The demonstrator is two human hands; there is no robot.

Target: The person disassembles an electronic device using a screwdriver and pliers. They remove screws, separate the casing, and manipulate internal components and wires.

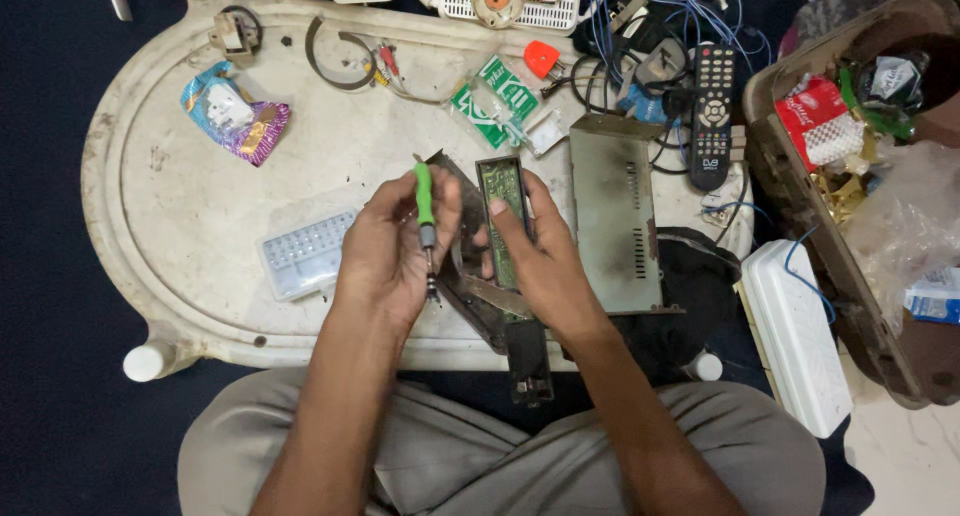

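Nearest you, your left hand [395, 251] is clenched around a green-handled screwdriver [426, 216], its shaft pointing down toward your lap, the tip just left of the green circuit board [502, 216]. Your right hand [535, 256] grips that board by its right edge, fingers curled over the long side, holding it tilted up over the dark casing [480, 296] it seems to belong to. The casing rests at the near rim of the white oval table [160, 206].

You appear to be mid-disassembly: the board is lifted from the casing and the driver is not on any screw. The next move likely calls for steadying the board and bringing the tip squarely onto a fastener, without letting the blade slip across the traces.

Just right of the board lies a grey metal cover [612, 216]. Left of the board, a clear plastic keypad piece [305, 254] lies flat. Farther beyond the board sit a green packet [492, 101], an orange plug [541, 59] and a black remote control [713, 111]. Far left of the board is a crumpled foil wrapper [235, 116].
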